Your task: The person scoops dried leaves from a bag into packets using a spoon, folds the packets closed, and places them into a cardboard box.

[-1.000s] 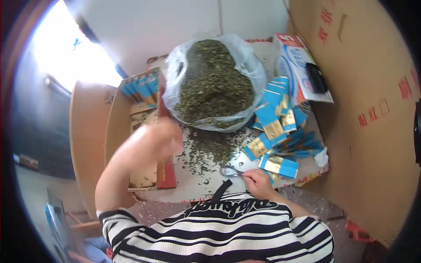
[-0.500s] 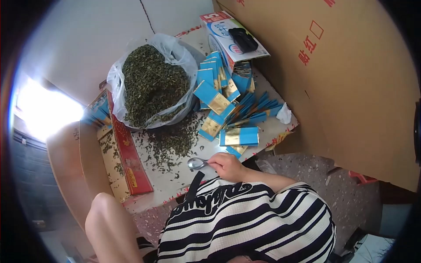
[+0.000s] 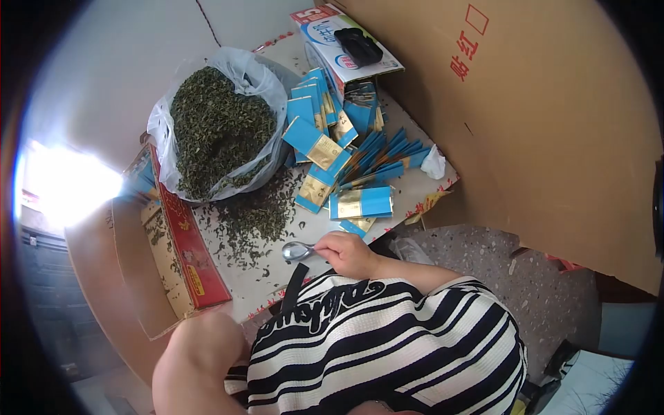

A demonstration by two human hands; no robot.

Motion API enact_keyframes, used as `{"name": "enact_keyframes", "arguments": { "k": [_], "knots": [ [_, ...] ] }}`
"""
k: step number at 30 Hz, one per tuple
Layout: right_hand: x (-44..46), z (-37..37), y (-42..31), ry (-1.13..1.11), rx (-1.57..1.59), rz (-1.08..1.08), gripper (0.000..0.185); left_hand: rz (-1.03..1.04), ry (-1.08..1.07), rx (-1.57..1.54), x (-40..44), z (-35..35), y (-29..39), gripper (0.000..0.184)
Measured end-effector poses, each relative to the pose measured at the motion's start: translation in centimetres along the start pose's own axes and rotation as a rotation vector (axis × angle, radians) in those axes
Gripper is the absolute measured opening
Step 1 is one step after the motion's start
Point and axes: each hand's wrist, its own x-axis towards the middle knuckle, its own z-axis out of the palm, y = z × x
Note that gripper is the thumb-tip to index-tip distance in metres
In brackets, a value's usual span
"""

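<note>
My right hand [image 3: 346, 254] grips the handle of a metal spoon [image 3: 296, 251] at the front edge of the table, with the bowl of the spoon pointing left. The bowl looks empty. Of my left arm only a bent, bare part shows at the lower left; my left hand is out of sight. Beyond the spoon, dried leaves [image 3: 259, 221] lie scattered on the white tabletop. Behind them stands an open plastic bag [image 3: 160, 128] full of dark green dried leaves [image 3: 214, 121]. Blue and gold packets [image 3: 360, 203] lie in a loose pile just beyond my right hand.
An open carton with a red side [image 3: 190, 249] stands left, holding some blue packets and leaf bits. A white and blue box [image 3: 328, 52] with a black object [image 3: 358, 46] on top is at the back. Crumpled tissue [image 3: 434, 162] lies right, beside a large cardboard sheet [image 3: 539, 131].
The view has swung to the right. My left hand has left the area by the carton and gone out of view; my right hand still holds the spoon.
</note>
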Motion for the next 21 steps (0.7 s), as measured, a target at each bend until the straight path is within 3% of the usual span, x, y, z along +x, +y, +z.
{"name": "enact_keyframes", "arguments": {
  "k": [4, 7, 8, 10, 11, 12, 16, 18, 21],
  "knots": [
    [0.3, -0.2, 0.2, -0.038, -0.014, -0.083, 0.009, 0.032, 0.029, -0.086, 0.2, -0.7, -0.3, 0.02],
    [-0.1, -0.8, 0.4, -0.125, -0.068, -0.078, 0.011, -0.376, 0.646, 0.49, -3.5, -1.5, -5.3, 0.026],
    [-0.2, -0.7, 0.4, -0.182, -0.102, -0.036, 0.013, -0.654, 0.777, 0.537, -2.6, -1.6, -7.4, 0.032],
    [0.0, 0.1, 0.9, -0.194, -0.119, -0.086, 0.014, -0.945, 0.667, 1.048, -3.5, -2.0, -12.7, 0.039],
    [0.0, 0.5, 1.4, -0.199, -0.14, -0.137, 0.016, -0.949, 0.669, 1.044, -3.8, -2.3, -14.5, 0.039],
    [-0.8, 1.1, 2.8, -0.354, -0.306, 0.035, 0.022, -1.041, 0.672, 1.029, -4.0, -2.6, -16.0, 0.049],
    [-1.8, 2.5, 5.2, -0.263, -0.344, -0.031, 0.024, -1.257, 0.568, 1.072, -3.1, -4.3, -18.6, 0.074],
    [-1.5, 1.8, 3.9, -0.105, -0.323, -0.09, 0.024, -1.353, 0.501, 1.042, -1.7, -5.5, -19.0, 0.077],
    [-1.8, 1.6, 4.4, -0.224, -0.21, -0.024, 0.028, -1.459, 0.428, 1.042, -1.5, -6.8, -20.9, 0.076]
  ]
}}
